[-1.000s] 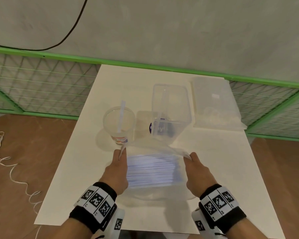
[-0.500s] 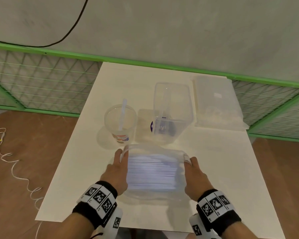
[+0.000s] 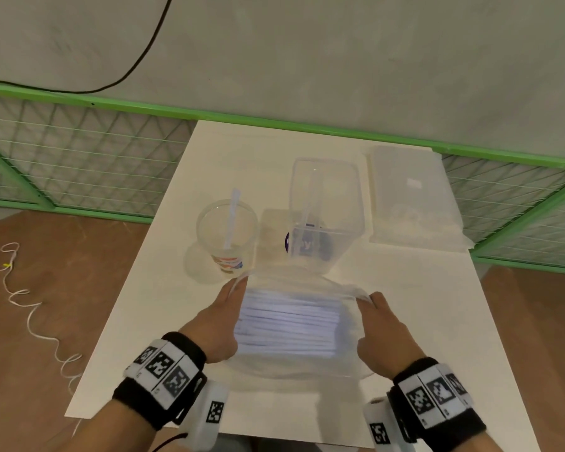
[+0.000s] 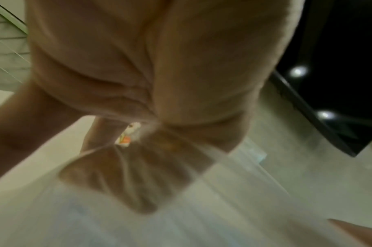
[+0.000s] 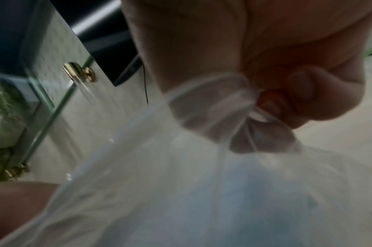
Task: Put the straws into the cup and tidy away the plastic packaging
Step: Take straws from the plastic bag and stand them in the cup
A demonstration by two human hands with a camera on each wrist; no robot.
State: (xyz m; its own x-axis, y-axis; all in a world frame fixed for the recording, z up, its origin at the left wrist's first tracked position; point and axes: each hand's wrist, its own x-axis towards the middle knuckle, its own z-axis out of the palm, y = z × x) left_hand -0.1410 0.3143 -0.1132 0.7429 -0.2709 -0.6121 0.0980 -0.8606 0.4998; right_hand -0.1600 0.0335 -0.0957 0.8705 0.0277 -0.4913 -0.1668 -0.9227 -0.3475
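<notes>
A clear plastic bag full of white wrapped straws lies at the near middle of the white table. My left hand pinches the bag's far left corner, and my right hand pinches its far right corner. The wrist views show the film of the bag caught between thumb and curled fingers. A clear cup with one white straw in it stands just beyond the left hand.
A tall clear box with a strip of wrapper inside stands right of the cup. A flat clear bag lies at the far right of the table. A green mesh fence runs behind the table.
Both hands have drawn slightly together and back toward me with the bag of straws, and the bag's top edge has slackened. The cup and box have not moved.
</notes>
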